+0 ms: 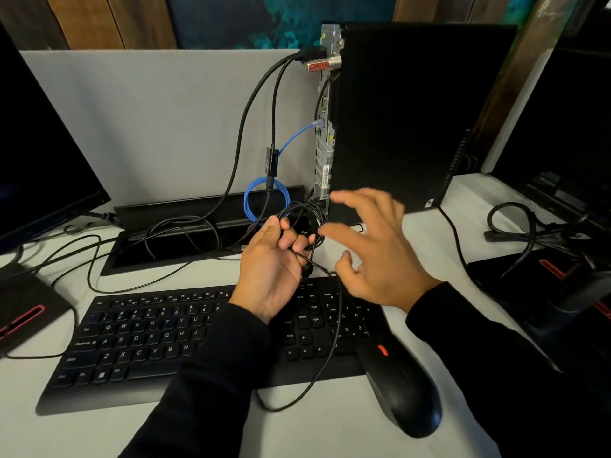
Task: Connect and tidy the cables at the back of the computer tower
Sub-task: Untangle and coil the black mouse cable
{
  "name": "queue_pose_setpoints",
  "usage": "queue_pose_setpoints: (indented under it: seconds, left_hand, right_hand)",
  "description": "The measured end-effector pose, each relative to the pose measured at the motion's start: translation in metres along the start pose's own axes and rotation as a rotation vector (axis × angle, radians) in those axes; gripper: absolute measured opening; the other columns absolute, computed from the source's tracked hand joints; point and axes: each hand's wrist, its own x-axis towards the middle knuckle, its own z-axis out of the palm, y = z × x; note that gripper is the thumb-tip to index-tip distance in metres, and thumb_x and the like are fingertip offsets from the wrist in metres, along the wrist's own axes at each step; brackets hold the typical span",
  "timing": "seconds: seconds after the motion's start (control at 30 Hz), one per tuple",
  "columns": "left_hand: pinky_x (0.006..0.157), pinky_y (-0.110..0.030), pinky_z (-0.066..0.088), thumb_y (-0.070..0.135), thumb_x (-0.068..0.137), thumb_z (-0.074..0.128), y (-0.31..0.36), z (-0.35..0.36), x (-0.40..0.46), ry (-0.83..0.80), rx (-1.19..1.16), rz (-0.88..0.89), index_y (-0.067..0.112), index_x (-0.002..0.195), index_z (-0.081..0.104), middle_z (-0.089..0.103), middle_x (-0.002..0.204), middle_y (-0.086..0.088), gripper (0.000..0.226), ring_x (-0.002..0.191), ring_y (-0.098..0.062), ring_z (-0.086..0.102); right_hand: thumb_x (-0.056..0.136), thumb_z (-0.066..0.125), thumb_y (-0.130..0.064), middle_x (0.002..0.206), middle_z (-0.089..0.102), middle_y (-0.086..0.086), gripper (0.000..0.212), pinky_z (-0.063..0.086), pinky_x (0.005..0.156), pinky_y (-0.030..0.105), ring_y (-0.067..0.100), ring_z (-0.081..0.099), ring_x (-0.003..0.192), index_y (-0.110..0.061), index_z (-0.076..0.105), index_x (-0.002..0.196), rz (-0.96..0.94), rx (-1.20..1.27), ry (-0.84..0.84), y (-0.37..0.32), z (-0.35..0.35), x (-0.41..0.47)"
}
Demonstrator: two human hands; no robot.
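Note:
A black computer tower stands upright on the white desk, its grey back panel facing left. Two thick black cables hang from plugs near its top, and a blue network cable enters mid-panel and ends in a coil lower down. My left hand holds a coiled bundle of thin black cable, fingers curled round it. My right hand hovers just right of the bundle with fingers spread, blurred, holding nothing. A loose strand drops from the bundle across the keyboard.
A black keyboard and a black mouse lie at the front. Behind them a black cable tray holds loose wires. Monitors stand at the left and right, with more cables at the right.

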Motion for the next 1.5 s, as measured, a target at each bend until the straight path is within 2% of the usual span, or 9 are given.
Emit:
queue_pose_setpoints:
  seconds: [0.1,0.23,0.47,0.57,0.73,0.93,1.23,1.37,1.5]
  left_hand:
    - [0.072,-0.028,0.053,0.031,0.11,0.035,0.0,-0.004,0.001,-0.013,-0.052,-0.012,0.014,0.087,0.053,0.033,0.061,0.004,0.034,0.056,-0.012,0.038]
    - [0.082,-0.033,0.056,0.03,0.11,0.034,-0.001,-0.005,0.0,-0.06,-0.078,-0.032,0.013,0.087,0.054,0.033,0.06,0.004,0.035,0.054,-0.011,0.037]
    - [0.1,-0.04,0.048,0.031,0.11,0.035,-0.008,-0.009,0.002,-0.091,-0.097,-0.125,0.012,0.089,0.054,0.033,0.06,0.005,0.034,0.053,-0.009,0.04]
    - [0.098,-0.039,0.05,0.03,0.109,0.036,-0.013,-0.005,0.001,-0.091,-0.089,-0.172,0.011,0.086,0.054,0.034,0.058,0.004,0.035,0.05,-0.009,0.042]
    - [0.09,-0.034,0.041,0.032,0.11,0.035,-0.014,-0.011,0.004,-0.057,-0.09,-0.177,0.013,0.087,0.055,0.035,0.059,0.005,0.036,0.052,-0.009,0.043]
    - [0.095,-0.04,0.054,0.032,0.11,0.036,-0.014,-0.014,0.004,-0.083,-0.169,-0.207,0.013,0.086,0.054,0.032,0.062,0.005,0.035,0.053,-0.01,0.038]
    - [0.08,-0.031,0.052,0.037,0.11,0.035,-0.002,-0.009,0.01,0.043,-0.257,0.063,0.014,0.085,0.055,0.029,0.062,0.005,0.039,0.053,-0.012,0.03]
    - [0.074,-0.029,0.049,0.035,0.11,0.035,0.0,-0.007,0.01,0.077,-0.196,0.103,0.013,0.09,0.057,0.03,0.063,0.004,0.037,0.055,-0.012,0.029]
    - [0.069,-0.027,0.047,0.032,0.111,0.034,-0.003,0.003,0.006,0.083,-0.129,0.101,0.012,0.092,0.06,0.03,0.062,0.005,0.038,0.053,-0.01,0.029]
  right_hand:
    - [0.08,0.063,-0.02,0.132,0.059,0.008,0.023,0.038,0.088,0.049,0.031,0.043,0.123,-0.019,0.077,0.099,0.074,0.065,-0.044,0.005,0.013,-0.007]
    - [0.089,0.063,-0.043,0.137,0.052,0.004,0.037,0.042,0.094,0.05,0.029,0.039,0.126,-0.023,0.075,0.117,0.27,0.061,-0.093,0.013,0.018,-0.011]
    - [0.099,0.051,-0.032,0.167,0.018,-0.001,0.039,0.032,0.108,0.046,0.026,0.028,0.138,-0.038,0.061,0.136,0.338,0.275,-0.216,0.007,0.03,-0.013]
    - [0.099,0.054,-0.028,0.162,0.029,-0.009,0.036,0.029,0.111,0.043,0.023,0.029,0.136,-0.051,0.067,0.124,0.303,0.384,-0.17,0.009,0.027,-0.011]
    - [0.097,0.053,-0.045,0.147,0.046,-0.007,0.028,0.032,0.102,0.045,0.026,0.033,0.134,-0.03,0.075,0.09,0.302,0.257,-0.131,0.02,0.021,-0.012]
    - [0.096,0.066,-0.029,0.14,0.048,0.004,0.019,0.028,0.096,0.044,0.032,0.036,0.132,-0.02,0.064,0.08,0.5,-0.098,-0.04,0.035,0.022,-0.015]
    - [0.081,0.075,-0.034,0.128,0.057,-0.019,0.032,0.023,0.102,0.037,0.014,0.036,0.13,-0.023,0.058,0.056,0.294,-0.031,-0.592,0.046,-0.002,-0.013]
    - [0.079,0.072,-0.04,0.099,0.064,-0.012,0.025,0.032,0.101,0.036,0.013,0.052,0.105,-0.027,0.052,0.083,0.311,0.031,-0.578,0.038,-0.011,-0.003]
    - [0.093,0.06,-0.008,0.136,0.051,-0.01,0.052,0.04,0.097,0.012,0.005,0.049,0.122,-0.035,0.049,0.137,0.424,0.41,-0.344,0.024,-0.004,0.003]
